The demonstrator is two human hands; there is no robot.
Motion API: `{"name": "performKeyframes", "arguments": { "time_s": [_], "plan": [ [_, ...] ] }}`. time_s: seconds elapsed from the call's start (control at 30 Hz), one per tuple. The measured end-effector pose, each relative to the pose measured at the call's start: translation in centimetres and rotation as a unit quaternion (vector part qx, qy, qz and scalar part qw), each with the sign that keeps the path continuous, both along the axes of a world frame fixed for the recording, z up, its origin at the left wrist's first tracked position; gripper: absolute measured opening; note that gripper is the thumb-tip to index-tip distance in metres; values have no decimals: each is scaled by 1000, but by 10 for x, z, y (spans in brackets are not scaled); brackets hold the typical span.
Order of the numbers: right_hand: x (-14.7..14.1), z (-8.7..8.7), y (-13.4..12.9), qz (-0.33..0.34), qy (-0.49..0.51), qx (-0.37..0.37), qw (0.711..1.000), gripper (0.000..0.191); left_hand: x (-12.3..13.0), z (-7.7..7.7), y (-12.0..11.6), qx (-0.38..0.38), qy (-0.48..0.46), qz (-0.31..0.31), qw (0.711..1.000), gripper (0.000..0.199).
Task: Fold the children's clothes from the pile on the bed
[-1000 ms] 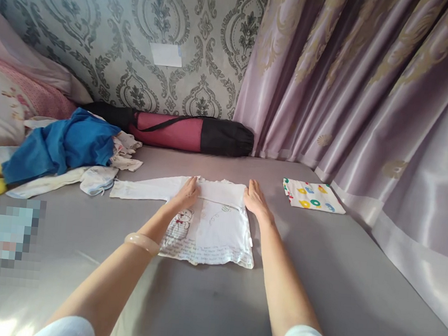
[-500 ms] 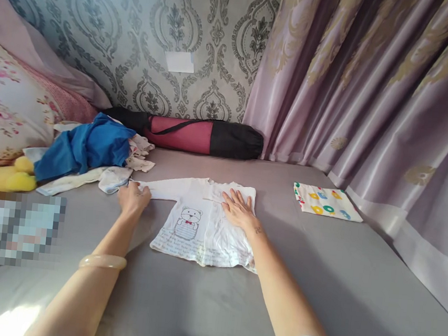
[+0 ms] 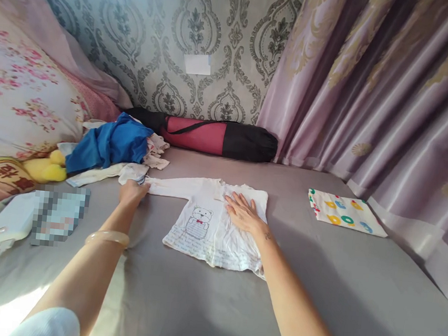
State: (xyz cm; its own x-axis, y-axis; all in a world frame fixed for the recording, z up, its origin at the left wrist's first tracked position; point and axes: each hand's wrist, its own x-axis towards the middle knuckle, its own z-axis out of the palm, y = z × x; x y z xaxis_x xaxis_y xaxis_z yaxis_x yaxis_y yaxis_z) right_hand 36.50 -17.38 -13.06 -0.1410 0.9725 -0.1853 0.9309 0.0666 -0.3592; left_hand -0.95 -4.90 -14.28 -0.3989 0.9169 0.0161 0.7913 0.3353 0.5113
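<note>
A small white shirt with a bear print lies on the grey sheet. Its left sleeve is stretched out sideways, and its right sleeve is not seen extended. My left hand is closed on the cuff end of the outstretched sleeve. With fingers spread, my right hand lies flat on the upper right part of the shirt.
Crumpled clothes with a blue piece lie at the left by a yellow plush toy. A white power strip is at far left. Behind lies a red and black bag; a folded patterned cloth is at right.
The camera view has shifted left, so things appear further right. The sleeve looks straighter, and my left hand has moved outward with its end. My right hand stays on the shirt.
</note>
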Motion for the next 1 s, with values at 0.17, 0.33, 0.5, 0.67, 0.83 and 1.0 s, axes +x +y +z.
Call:
{"name": "performKeyframes", "arguments": {
  "time_s": [0.17,0.33,0.5,0.67,0.83,1.0],
  "plan": [
    [-1,2,1,4,-2,6,1000,57,6,9,3,-44,-43,29,998,18],
    [0,7,2,-8,-2,-12,1000,58,8,18,6,-43,-92,42,994,14],
    [5,11,3,-16,55,-5,998,61,22,29,3,19,-201,39,979,9],
    [12,15,3,-27,79,35,996,61,48,45,4,70,-331,-5,941,11],
    [19,19,8,-78,98,89,988,56,85,65,-3,123,-440,-56,888,20],
    [29,21,16,-160,166,125,965,46,137,79,-20,136,-531,-141,825,27]
  ]
}}
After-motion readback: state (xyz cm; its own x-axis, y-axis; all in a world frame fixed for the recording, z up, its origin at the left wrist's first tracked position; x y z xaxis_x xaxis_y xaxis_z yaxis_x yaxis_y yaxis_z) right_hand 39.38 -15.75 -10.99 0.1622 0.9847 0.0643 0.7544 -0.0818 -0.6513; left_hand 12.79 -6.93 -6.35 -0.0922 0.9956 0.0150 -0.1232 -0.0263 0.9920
